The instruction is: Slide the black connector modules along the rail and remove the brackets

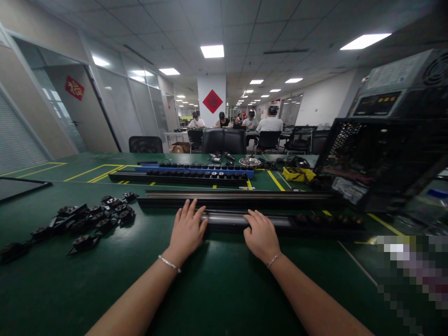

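Palm down, my left hand (187,229) has its fingers spread at the left end of a long black rail (227,220) with a shiny grey channel. My right hand (262,237) lies over the middle of the same rail, fingers stretched across it and thumb at its near side. Several small dark parts (329,220) sit in a row on the rail's right end. Just beyond my fingertips, a second long black rail (231,199) runs parallel. To the left of my left hand lies a loose pile of small black parts (101,217).
Farther back, a black strip (122,177) and a blue strip (192,171) carry rows of small parts. A metal dish (249,161) and a yellow tray (299,174) stand behind. An open computer case (385,163) rises at right. A dark-edged panel (21,189) lies left.
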`<state>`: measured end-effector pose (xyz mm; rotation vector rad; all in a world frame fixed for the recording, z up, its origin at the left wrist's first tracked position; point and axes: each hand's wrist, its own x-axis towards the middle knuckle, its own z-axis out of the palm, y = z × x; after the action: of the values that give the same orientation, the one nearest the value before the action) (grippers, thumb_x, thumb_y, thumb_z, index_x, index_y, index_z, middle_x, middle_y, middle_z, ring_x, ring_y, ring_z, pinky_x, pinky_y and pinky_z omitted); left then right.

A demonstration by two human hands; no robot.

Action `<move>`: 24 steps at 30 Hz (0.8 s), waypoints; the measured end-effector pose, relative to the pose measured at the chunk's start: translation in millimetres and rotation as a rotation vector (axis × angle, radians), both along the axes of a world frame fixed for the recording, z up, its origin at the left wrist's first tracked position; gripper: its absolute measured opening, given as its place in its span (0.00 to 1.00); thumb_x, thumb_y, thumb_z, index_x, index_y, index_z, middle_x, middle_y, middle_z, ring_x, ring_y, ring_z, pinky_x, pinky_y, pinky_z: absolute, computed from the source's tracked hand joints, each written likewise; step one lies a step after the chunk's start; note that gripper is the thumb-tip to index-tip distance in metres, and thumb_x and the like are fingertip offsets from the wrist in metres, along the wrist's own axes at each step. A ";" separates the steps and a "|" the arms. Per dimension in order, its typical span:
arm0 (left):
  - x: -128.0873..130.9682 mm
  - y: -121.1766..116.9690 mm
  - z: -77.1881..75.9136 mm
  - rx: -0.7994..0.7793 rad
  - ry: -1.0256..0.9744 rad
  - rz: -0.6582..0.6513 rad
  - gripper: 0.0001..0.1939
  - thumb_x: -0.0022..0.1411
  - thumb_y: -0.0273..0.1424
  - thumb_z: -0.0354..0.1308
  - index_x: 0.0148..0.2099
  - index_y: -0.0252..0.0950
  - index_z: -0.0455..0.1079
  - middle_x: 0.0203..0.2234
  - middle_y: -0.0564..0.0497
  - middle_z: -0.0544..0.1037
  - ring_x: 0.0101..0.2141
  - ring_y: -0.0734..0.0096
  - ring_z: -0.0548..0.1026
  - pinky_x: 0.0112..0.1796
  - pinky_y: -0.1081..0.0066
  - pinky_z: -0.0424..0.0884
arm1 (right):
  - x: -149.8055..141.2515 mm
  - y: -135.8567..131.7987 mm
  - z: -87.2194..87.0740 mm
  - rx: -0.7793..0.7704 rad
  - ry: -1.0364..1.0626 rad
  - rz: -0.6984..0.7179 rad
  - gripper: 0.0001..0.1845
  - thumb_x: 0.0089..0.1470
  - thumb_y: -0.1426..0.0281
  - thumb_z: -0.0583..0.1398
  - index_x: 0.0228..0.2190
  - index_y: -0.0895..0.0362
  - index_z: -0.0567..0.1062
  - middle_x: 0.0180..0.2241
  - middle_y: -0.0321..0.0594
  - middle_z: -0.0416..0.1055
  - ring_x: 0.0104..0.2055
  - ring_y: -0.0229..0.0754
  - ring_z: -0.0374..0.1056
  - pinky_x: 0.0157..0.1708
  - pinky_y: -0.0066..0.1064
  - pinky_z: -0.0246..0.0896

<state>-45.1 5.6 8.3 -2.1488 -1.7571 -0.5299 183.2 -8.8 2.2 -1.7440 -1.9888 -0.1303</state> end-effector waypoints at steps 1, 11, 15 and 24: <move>8.7 -6.5 -1.3 0.015 0.027 -0.051 0.24 0.64 0.42 0.40 0.60 0.44 0.59 0.63 0.50 0.52 0.63 0.59 0.44 0.59 0.56 0.46 | 2.4 1.2 1.5 0.015 0.015 0.002 0.23 0.50 0.72 0.49 0.46 0.57 0.71 0.53 0.40 0.65 0.57 0.43 0.54 0.57 0.36 0.44; 13.5 -17.5 -14.3 0.021 0.065 -0.142 0.24 0.63 0.41 0.44 0.60 0.44 0.58 0.61 0.47 0.57 0.62 0.55 0.49 0.57 0.53 0.52 | 70.4 7.1 16.8 0.253 -0.095 -0.572 0.23 0.49 0.69 0.52 0.47 0.63 0.68 0.51 0.56 0.60 0.51 0.57 0.54 0.45 0.46 0.51; 12.9 -15.5 -16.4 0.040 0.051 -0.156 0.23 0.63 0.39 0.45 0.60 0.43 0.58 0.60 0.46 0.59 0.60 0.55 0.54 0.55 0.54 0.57 | 81.9 9.4 15.7 0.143 -0.111 -0.650 0.23 0.49 0.67 0.51 0.46 0.62 0.69 0.44 0.55 0.65 0.46 0.56 0.58 0.41 0.45 0.53; 10.7 -14.6 -16.3 0.032 0.055 -0.174 0.22 0.63 0.38 0.46 0.58 0.42 0.59 0.57 0.45 0.64 0.57 0.56 0.60 0.55 0.54 0.57 | 82.0 10.7 15.7 0.130 -0.100 -0.610 0.22 0.50 0.68 0.51 0.45 0.61 0.70 0.42 0.53 0.69 0.44 0.55 0.59 0.40 0.45 0.52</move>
<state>-34.4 -9.0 -8.1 -2.2842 -1.5321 -0.5319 265.2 1.8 17.9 -2.2299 -1.4072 -0.5427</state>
